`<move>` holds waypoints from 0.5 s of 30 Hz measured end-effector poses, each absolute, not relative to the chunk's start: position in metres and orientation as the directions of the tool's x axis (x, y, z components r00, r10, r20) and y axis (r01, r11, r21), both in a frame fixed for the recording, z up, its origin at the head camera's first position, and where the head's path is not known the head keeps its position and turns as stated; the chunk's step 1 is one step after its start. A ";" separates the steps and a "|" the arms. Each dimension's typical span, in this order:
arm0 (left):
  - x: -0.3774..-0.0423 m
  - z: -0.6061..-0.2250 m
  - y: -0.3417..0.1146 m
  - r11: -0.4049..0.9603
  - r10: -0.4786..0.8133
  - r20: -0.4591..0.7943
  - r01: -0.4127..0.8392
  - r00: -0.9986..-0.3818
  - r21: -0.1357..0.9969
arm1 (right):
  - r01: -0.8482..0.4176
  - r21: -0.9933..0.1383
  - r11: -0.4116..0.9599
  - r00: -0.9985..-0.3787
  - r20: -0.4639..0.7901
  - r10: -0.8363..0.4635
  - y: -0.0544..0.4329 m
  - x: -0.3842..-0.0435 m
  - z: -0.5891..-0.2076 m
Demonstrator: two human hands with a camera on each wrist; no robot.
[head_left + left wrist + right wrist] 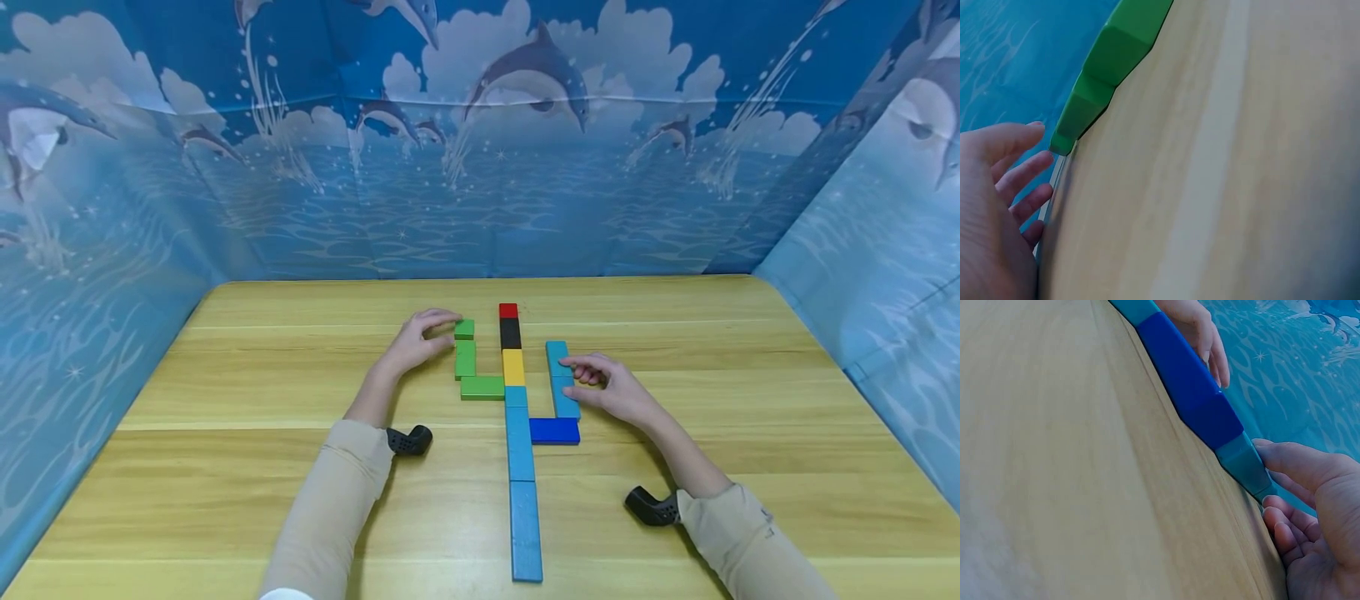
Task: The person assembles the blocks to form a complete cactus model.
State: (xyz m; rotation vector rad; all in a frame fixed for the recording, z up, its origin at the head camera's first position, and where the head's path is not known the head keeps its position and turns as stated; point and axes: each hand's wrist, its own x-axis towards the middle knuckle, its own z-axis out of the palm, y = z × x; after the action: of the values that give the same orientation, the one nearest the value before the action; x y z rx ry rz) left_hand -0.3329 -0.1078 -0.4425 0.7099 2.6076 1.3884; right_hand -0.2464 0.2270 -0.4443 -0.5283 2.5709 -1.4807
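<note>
Flat coloured blocks form a branching figure on the table. My left hand (417,340) is at the left branch, its fingertips right by a small green block (464,329) and its thumb near a longer green block (466,360). Another green block (482,388) lies crosswise and joins this branch to the middle column. On the right, my other hand (611,388) has index finger and thumb, spread apart, at the right edge of two light blue blocks (557,352) set end to end; its remaining fingers are bent. A dark blue block (554,431) links them to the column.
The middle column runs from a red block (508,311) through a black block (510,333) and a yellow block (513,367) to light blue blocks (525,529) toward me. A dolphin-print curtain (480,225) borders the wooden table (225,483) at the back and sides.
</note>
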 end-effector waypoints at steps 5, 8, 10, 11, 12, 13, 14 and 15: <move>-0.329 -0.442 -0.107 0.565 0.476 0.105 0.395 -0.873 0.725 | -0.243 -0.853 0.463 -0.929 0.067 -0.364 0.227 -0.246 -0.444; -0.329 -0.445 -0.106 0.578 0.485 0.130 0.429 -0.865 0.694 | -0.245 -0.849 0.468 -0.929 0.067 -0.364 0.227 -0.246 -0.443; -0.329 -0.446 -0.106 0.579 0.488 0.147 0.445 -0.861 0.683 | -0.247 -0.847 0.472 -0.929 0.067 -0.365 0.227 -0.246 -0.443; -0.329 -0.447 -0.106 0.578 0.488 0.154 0.451 -0.859 0.680 | -0.247 -0.846 0.473 -0.929 0.068 -0.364 0.227 -0.246 -0.443; -0.328 -0.447 -0.106 0.578 0.487 0.158 0.453 -0.859 0.678 | -0.248 -0.846 0.473 -0.929 0.068 -0.365 0.227 -0.246 -0.443; -0.328 -0.447 -0.106 0.577 0.488 0.164 0.457 -0.858 0.677 | -0.248 -0.845 0.474 -0.929 0.068 -0.365 0.227 -0.246 -0.443; -0.328 -0.447 -0.105 0.575 0.487 0.167 0.459 -0.857 0.678 | -0.248 -0.845 0.473 -0.929 0.068 -0.365 0.227 -0.246 -0.443; -0.328 -0.447 -0.105 0.572 0.487 0.170 0.460 -0.856 0.679 | -0.248 -0.846 0.473 -0.929 0.069 -0.365 0.227 -0.246 -0.443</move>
State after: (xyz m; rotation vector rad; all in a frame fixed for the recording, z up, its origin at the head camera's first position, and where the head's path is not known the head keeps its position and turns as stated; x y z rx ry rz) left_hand -0.3276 -0.1051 -0.4470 0.8304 2.7535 1.1724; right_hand -0.2464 0.2271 -0.4431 -0.5419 2.5904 -1.4565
